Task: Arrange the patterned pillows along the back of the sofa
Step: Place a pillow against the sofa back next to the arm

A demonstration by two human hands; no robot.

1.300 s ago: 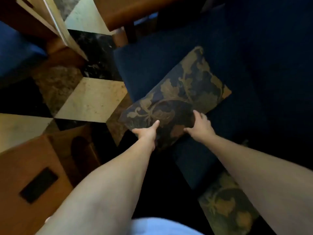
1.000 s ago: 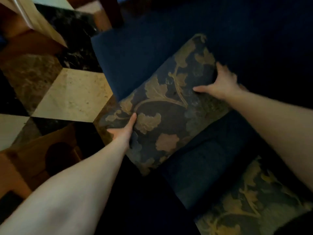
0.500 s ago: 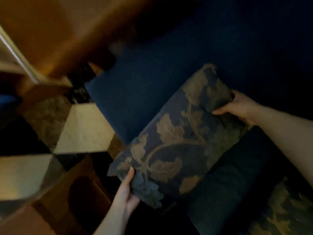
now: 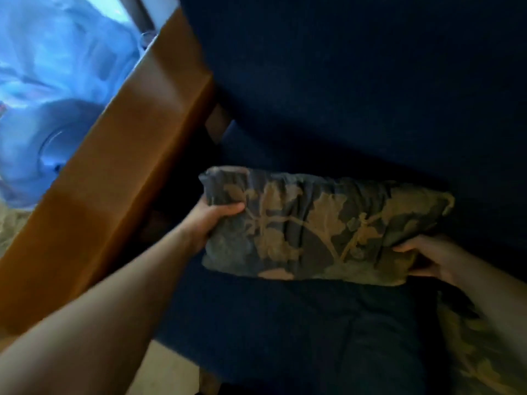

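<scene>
Item: patterned pillow (image 4: 319, 226), dark blue with tan leaf scrollwork, rectangular.

Location: held between the two hands above the navy sofa seat (image 4: 285, 323), just in front of the sofa back (image 4: 356, 81), near the wooden armrest (image 4: 119, 172). Whether its lower edge touches the seat cannot be told.

Grip: left hand (image 4: 211, 220) wraps the left end, thumb over the front face, fingers closed around the fabric. Right hand (image 4: 433, 258) pinches the lower right corner, fingers closed on it from below.

Orientation: long axis runs from the left fingers across to the right fingers, roughly parallel to the sofa back. The patterned face is turned toward the wearer; the top seam tips away toward the back.

Handling note (judgement): the step in hand is seating this pillow upright against the back. It is best done by keeping both ends level, pressing the base into the crease where seat meets back, then releasing both ends together so it does not slump forward.

Also present: second patterned pillow (image 4: 479, 352), below the right fingers on the seat, not yet placed.
</scene>
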